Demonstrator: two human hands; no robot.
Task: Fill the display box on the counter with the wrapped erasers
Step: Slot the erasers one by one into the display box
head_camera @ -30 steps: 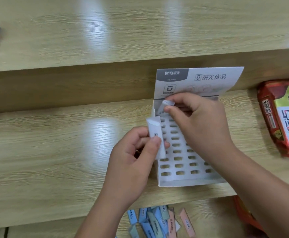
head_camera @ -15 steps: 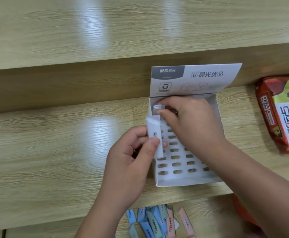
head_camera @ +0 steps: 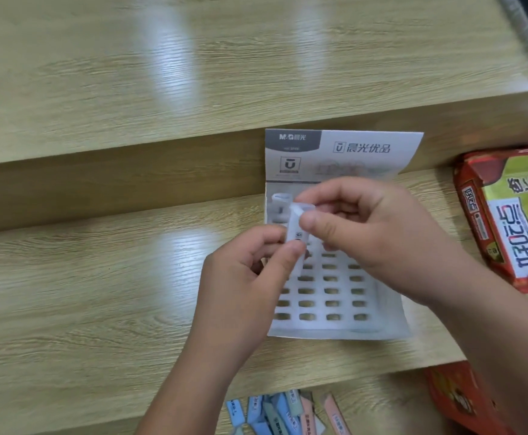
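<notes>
The white display box (head_camera: 334,328) lies on the wooden counter with its printed lid (head_camera: 344,152) standing up at the back. Its tray has rows of small slots. One wrapped white eraser (head_camera: 280,199) stands in the top-left slot. My left hand (head_camera: 240,290) pinches the lower part of another wrapped white eraser (head_camera: 295,233) above the tray. My right hand (head_camera: 375,233) pinches the top of that same eraser with thumb and forefinger. Its lower end is hidden behind my left fingers.
Several blue, green and pink wrapped erasers (head_camera: 287,412) lie on the lower shelf below the counter edge. A red and green snack pack (head_camera: 507,215) sits at the right. A red packet (head_camera: 457,400) lies lower right. A raised wooden step (head_camera: 131,183) runs behind the box.
My right hand left an eraser standing in the top-left slot, then came forward and took hold of the top of the eraser in my left hand.
</notes>
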